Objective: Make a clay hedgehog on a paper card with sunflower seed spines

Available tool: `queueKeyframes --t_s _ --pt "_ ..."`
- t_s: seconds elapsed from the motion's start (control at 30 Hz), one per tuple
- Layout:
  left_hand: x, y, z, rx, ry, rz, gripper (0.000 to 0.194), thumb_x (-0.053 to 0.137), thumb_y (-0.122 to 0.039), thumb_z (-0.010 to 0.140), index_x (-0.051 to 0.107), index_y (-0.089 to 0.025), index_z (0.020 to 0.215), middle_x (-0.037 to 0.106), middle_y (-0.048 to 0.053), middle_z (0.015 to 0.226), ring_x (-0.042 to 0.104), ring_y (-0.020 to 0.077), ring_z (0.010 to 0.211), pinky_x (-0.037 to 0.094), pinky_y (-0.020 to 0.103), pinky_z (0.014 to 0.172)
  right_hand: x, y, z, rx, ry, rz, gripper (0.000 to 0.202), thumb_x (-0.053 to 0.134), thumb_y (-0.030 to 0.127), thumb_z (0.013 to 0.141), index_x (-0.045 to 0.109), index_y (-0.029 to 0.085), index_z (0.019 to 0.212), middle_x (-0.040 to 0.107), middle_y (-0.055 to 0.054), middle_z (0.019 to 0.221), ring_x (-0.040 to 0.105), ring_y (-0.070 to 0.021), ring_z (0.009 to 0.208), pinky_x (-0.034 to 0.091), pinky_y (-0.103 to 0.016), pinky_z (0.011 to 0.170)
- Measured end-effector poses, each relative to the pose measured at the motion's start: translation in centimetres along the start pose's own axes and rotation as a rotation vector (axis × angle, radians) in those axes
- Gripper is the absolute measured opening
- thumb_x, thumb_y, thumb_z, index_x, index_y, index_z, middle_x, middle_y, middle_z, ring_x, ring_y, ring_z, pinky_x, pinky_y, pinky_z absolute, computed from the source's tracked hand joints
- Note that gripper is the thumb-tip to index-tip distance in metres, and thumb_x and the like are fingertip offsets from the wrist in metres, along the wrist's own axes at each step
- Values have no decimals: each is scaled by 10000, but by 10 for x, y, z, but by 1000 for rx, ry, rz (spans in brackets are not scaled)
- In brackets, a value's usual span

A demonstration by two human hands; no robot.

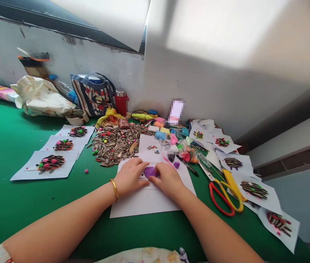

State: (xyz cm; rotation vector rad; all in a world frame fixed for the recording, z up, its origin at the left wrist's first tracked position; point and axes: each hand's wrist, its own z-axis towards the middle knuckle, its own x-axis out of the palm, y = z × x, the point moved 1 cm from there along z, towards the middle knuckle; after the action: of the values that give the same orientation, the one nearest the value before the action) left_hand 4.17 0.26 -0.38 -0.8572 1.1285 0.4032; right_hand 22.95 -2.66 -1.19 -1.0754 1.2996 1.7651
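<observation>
A flattened oval of purple modelling clay (150,172) lies on a small white paper, which rests on a larger white sheet (133,208) in front of me. My left hand (131,173) lies on the paper at the clay's left, fingers stretched out and thumb pointing towards it. A small dark eye-like dot shows between that hand and the clay. My right hand (168,178) has its bent index finger and thumb pressed against the clay's right edge; its other fingers are curled and partly hidden. A small purple clay lump (176,165) sits just beyond the right hand.
Behind the sheet lies a pile of striped sunflower seeds (113,146). Coloured clay packets (160,135) stand beside it. Scissors (222,193) with red and yellow handles lie to the right. Finished seed hedgehog pictures (42,173) flank both sides. Bags and a red bottle (121,104) stand by the wall.
</observation>
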Motion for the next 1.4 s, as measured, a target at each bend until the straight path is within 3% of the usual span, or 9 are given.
queueKeyframes --t_s 0.2,0.43,0.67,1.3,1.4 --pt "1 1 -1 9 -16 -3 641 744 -422 737 555 -222 1316 579 100 1172 520 294 1116 405 429 991 1 3 0 19 -24 -19 274 723 393 783 528 201 780 601 -12 796 516 -177 761 312 -288 651" --pt "-1 0 -1 -8 14 -1 671 764 -417 721 549 -221 1325 575 99 1191 515 295 1118 404 425 991 -14 -16 2 88 64 167 202 597 355 891 524 201 783 580 19 766 490 -130 674 301 -251 586" --pt "-1 0 -1 -14 20 1 677 758 -415 728 544 -208 1336 570 102 1206 508 294 1132 398 427 1003 -10 -14 0 65 32 52 297 757 400 755 533 206 762 601 10 796 514 -155 738 296 -258 616" --pt "-2 -1 -1 -25 30 1 677 758 -427 731 546 -216 1338 570 104 1206 507 300 1141 396 429 1011 -9 -24 2 56 14 7 287 745 407 777 543 204 788 594 4 799 517 -154 721 310 -259 624" --pt "-2 -1 -1 -20 26 -2 668 757 -426 731 551 -216 1331 575 103 1196 512 297 1130 403 426 1001 -9 -26 3 59 16 34 231 679 379 842 543 202 784 600 -1 800 521 -155 724 312 -260 628"
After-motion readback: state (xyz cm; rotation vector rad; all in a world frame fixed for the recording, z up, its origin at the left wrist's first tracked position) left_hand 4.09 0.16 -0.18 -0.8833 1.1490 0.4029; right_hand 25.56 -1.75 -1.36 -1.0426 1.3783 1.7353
